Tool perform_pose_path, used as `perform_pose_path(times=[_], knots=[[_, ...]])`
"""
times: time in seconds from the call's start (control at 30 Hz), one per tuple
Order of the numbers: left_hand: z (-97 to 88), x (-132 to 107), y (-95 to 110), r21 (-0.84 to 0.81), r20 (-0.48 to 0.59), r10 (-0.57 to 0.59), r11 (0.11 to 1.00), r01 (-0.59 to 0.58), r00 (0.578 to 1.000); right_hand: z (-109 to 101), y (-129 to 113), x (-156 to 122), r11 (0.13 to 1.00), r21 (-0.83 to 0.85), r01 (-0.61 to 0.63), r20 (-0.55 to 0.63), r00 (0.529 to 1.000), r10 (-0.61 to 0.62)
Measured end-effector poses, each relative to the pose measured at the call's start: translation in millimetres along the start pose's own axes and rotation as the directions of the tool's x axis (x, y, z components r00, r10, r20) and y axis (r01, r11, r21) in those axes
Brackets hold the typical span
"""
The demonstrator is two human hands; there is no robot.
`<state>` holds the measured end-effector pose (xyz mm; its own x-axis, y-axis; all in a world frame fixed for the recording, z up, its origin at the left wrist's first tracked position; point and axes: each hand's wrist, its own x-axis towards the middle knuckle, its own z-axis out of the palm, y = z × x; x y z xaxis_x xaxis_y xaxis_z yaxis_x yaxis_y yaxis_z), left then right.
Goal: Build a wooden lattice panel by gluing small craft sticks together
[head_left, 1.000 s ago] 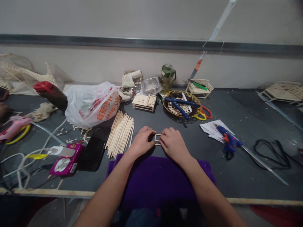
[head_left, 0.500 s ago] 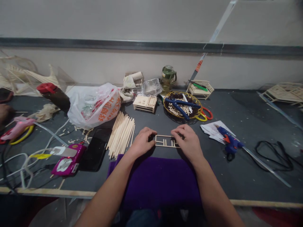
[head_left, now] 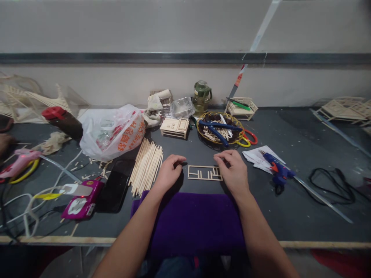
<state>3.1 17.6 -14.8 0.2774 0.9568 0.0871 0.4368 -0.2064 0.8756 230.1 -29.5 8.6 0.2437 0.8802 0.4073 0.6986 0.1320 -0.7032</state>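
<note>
A small rectangular frame of thin wooden sticks (head_left: 204, 179), with short crosspieces inside it, lies flat on the dark table between my hands. My left hand (head_left: 171, 172) is just off its left end, thumb and fingers apart and holding nothing. My right hand (head_left: 233, 170) is at its right end and partly hides that corner. Its fingers are loosely bent with a gap to the thumb, and I see nothing held; whether it touches the frame I cannot tell. A pile of loose wooden sticks (head_left: 146, 166) lies left of my left hand. A purple cloth (head_left: 194, 220) lies under my forearms.
A blue glue gun (head_left: 278, 166) rests on white paper at right. Behind are a yellow wire basket (head_left: 199, 133) with pliers, a stick model (head_left: 174, 129) and a green jug (head_left: 202, 96). At left are a phone (head_left: 116, 185), a plastic bag (head_left: 113, 135) and another person's hand (head_left: 4, 143).
My left hand has let go of the stick frame and moved a little left. My right hand has drawn slightly back, showing more of the frame's right end. The whole view has shifted slightly.
</note>
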Motion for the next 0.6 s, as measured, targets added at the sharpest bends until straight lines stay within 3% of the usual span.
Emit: perform_pose_path(times=[0.13, 0.23, 0.4, 0.6], knots=[[0.0, -1.0, 2.6, 0.022, -0.019, 0.034, 0.999, -0.033, 0.999, 0.4, 1.0, -0.2, 1.000, 0.006, 0.009, 0.016, 1.000, -0.009], [1.2, -2.9, 8.1, 0.074, -0.004, 0.066, 0.995, -0.066, 0.998, 4.9, -1.3, -2.0, 0.995, -0.027, 0.095, 0.115, 0.989, -0.092], [1.8, -5.3, 12.3, 0.087, 0.102, 0.085, 0.992, -0.094, 0.991, 16.5, -13.8, -7.8, 0.928, -0.176, 0.329, 0.384, 0.891, -0.243], [-0.9, -8.7, 15.7, 0.129, 0.228, 0.130, 0.978, -0.162, 0.965, 23.4, -25.1, -12.0, 0.820, -0.294, 0.491, 0.520, 0.802, -0.294]])
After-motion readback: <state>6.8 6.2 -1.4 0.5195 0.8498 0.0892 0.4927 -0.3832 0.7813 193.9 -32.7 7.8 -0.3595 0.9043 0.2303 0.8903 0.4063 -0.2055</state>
